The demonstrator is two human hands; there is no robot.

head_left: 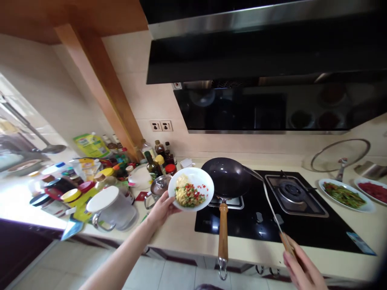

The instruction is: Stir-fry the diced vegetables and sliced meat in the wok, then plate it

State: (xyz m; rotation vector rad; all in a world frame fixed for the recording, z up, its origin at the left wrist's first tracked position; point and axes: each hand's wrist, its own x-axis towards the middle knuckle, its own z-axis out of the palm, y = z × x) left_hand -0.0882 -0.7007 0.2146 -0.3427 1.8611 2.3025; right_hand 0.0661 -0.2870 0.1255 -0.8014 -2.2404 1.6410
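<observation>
My left hand (160, 208) grips the rim of a white plate (191, 188) heaped with chopped yellow, green and red bits, tilted beside a black wok (228, 177). The wok sits on the left burner of the black gas hob (305, 227), its wooden handle (223, 231) pointing toward me. My right hand (300, 268) is closed on the wooden end of a long metal spatula (267, 197), whose thin shaft reaches up to the wok's right rim.
Bottles, jars, seasoning packets and a lidded pot (113, 207) crowd the counter at left. A small steel pot (159, 187) stands behind the plate. At right are a plate of green vegetables (344, 194), a red dish (375, 189) and a glass lid (340, 155). A range hood hangs overhead.
</observation>
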